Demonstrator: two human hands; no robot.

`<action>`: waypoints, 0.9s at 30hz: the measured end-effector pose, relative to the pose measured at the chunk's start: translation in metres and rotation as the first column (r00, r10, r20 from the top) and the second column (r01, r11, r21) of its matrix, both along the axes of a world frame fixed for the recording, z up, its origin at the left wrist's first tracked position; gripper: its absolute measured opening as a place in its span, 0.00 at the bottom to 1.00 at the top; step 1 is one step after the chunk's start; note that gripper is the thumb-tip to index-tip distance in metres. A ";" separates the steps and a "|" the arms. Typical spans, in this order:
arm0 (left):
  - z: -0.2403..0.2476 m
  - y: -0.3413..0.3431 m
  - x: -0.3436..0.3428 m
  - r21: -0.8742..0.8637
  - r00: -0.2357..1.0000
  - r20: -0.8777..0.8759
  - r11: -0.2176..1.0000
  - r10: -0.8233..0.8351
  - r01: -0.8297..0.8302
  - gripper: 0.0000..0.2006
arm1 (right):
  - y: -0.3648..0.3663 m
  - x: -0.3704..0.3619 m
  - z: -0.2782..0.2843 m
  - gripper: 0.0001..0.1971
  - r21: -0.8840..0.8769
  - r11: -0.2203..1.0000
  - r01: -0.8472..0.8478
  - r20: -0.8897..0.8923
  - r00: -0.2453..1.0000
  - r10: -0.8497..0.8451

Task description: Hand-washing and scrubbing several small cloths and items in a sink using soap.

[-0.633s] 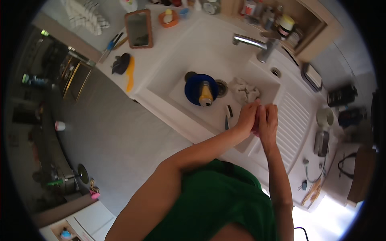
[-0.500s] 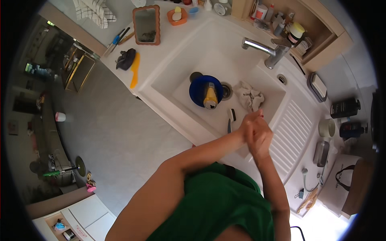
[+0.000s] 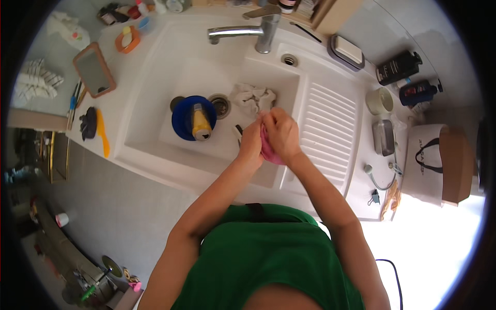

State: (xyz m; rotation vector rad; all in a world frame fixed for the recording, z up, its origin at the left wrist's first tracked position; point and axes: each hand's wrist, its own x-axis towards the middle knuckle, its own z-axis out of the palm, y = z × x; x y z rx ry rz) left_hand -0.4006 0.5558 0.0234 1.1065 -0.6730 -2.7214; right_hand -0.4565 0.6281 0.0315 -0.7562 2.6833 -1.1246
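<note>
One crumpled piece of pink, cloth-like material point(image 3: 268, 151) is lying to the right of the round, deep-blue bowl point(image 3: 182, 118) and nearer the person's body, held between two bare hands. The left hand point(image 3: 251, 139), the nearer to the bowl, is holding the left side; the right hand point(image 3: 282, 132), farther from the bowl, is covering the right side. Both hands' fingers are clenching the piece, most fingertips being hidden. Its long axis is running between the palms, slanting toward the body and slightly away from the bowl. One yellow metal can point(image 3: 201, 123) is resting tilted inside the bowl. One wrinkled off-white cloth point(image 3: 253, 96) is lying right of the bowl, just beyond the hands. One slim black-and-white implement point(image 3: 238, 130) is showing between bowl and left hand, partly hidden.
</note>
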 end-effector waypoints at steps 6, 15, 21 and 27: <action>-0.020 -0.020 -0.008 -0.224 0.991 -0.131 0.973 0.019 -0.048 0.14 | 0.015 0.004 0.006 0.20 -0.349 0.931 0.112 0.433 0.900 0.054; -0.019 -0.050 0.002 -0.288 0.997 -0.076 0.957 -0.004 -0.018 0.12 | 0.032 -0.053 -0.024 0.09 -0.458 0.790 0.408 0.585 0.807 -0.078; -0.021 -0.106 0.053 -0.517 1.000 -0.007 0.856 0.010 -0.012 0.11 | 0.047 -0.137 -0.006 0.18 -0.773 0.486 0.407 0.497 0.865 0.066; -0.026 -0.165 0.099 -0.835 0.959 -0.056 0.514 0.278 -0.198 0.03 | 0.079 -0.112 -0.019 0.36 -0.592 0.596 0.543 0.663 0.748 -0.023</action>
